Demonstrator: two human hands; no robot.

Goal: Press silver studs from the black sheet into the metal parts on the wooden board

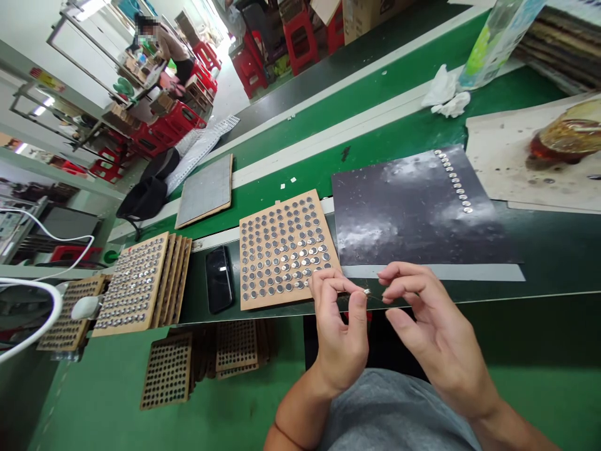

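Note:
My left hand pinches a tiny silver metal piece between thumb and forefinger, just off the front edge of a tan wooden board. A thin wire seems to run from that piece toward my right hand. The right fingertips are apart and close beside it, and I cannot see them gripping anything. The board's holes hold rows of dark and silver button-like discs. A short line of small discs lies along the far edge of a dark printed sheet.
A black phone lies left of the board, beside stacked loaded boards. More boards sit lower down. A grey board, an amber-stained glass object, tissue and a bottle lie farther off. A co-worker stands beyond.

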